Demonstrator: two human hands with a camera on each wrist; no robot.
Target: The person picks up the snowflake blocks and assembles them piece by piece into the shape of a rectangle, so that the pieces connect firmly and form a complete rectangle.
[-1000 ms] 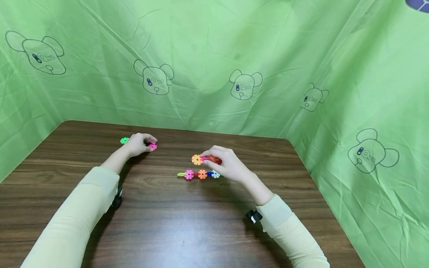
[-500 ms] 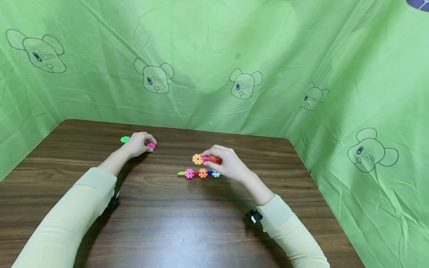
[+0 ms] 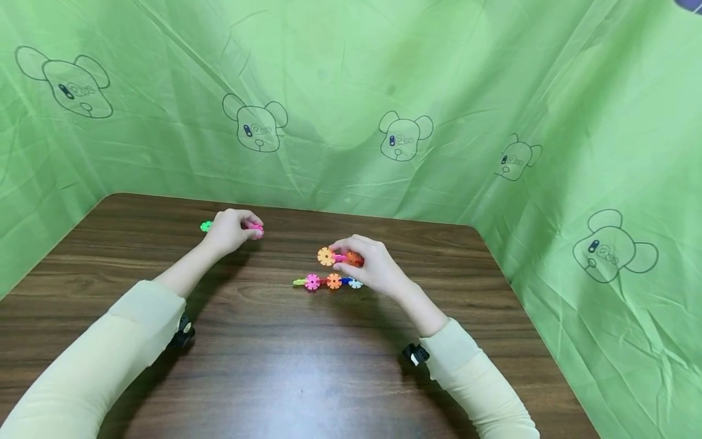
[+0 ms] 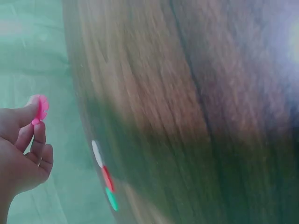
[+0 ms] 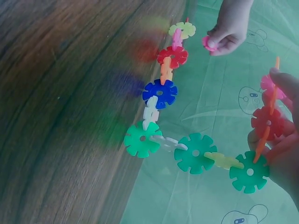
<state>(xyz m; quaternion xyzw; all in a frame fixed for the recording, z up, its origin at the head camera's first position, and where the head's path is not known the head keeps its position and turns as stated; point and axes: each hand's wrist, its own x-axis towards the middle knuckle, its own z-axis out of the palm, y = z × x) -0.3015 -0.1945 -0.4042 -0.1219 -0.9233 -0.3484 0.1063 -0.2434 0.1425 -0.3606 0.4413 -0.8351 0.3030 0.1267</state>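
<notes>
My left hand [image 3: 227,233] pinches a pink notched plastic disc [image 4: 43,108] between thumb and fingers, raised off the table. In the head view my right hand [image 3: 375,267] grips one end of a chain of interlocking discs; an orange disc [image 3: 326,256] sticks out past the fingertips. The right wrist view shows the chain bending round: from the red disc [image 5: 267,122] by the palm, through green discs [image 5: 196,153] and a blue disc [image 5: 160,94], to a pale yellow disc [image 5: 182,30]. In the head view the chain's other arm, with a pink disc [image 3: 312,281], runs nearer my body.
Loose white, red [image 4: 108,178] and green discs lie in a row near the table edge in the left wrist view; the green disc [image 3: 206,226] shows left of my left hand. A green curtain [image 3: 340,91] with bear outlines hangs behind and beside the brown table [image 3: 307,366].
My left hand has lifted the pink disc off the table and shifted slightly right. My right hand stays in nearly the same place with the chain.
</notes>
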